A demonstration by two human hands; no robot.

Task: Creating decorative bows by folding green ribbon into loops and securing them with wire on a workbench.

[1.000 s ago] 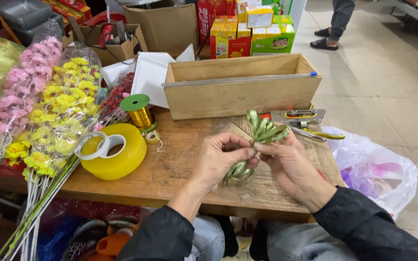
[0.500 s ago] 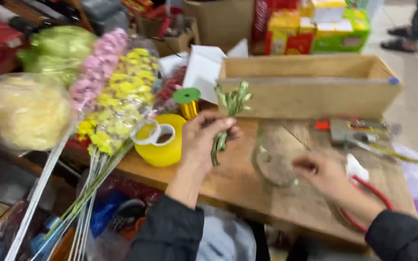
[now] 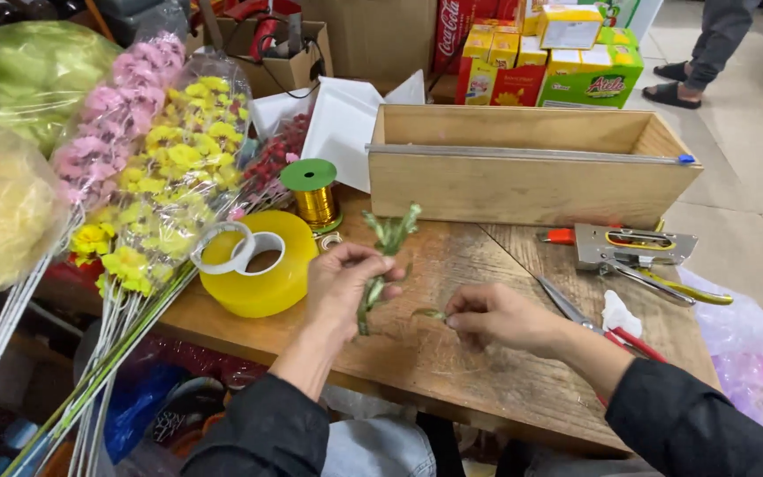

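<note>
A second ago both hands worked the green sprig [image 3: 388,256] together above the desk [image 3: 452,353]. Now only the left hand [image 3: 343,283] holds it upright, while the right hand [image 3: 496,316] has dropped to the desk, pinching a small green leaf [image 3: 429,314] beside it

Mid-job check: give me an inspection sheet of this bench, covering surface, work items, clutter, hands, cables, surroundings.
Surface: wooden table, worn.
Work items: green leafy sprig in left hand; small green piece at right hand.
Clutter: yellow tape roll, gold wire spool, wooden box, staple gun, scissors.
Hands: both pinching.
Cables: nothing seen.
Surroundings: wrapped artificial flowers left; cartons behind; a person's legs beyond.
</note>
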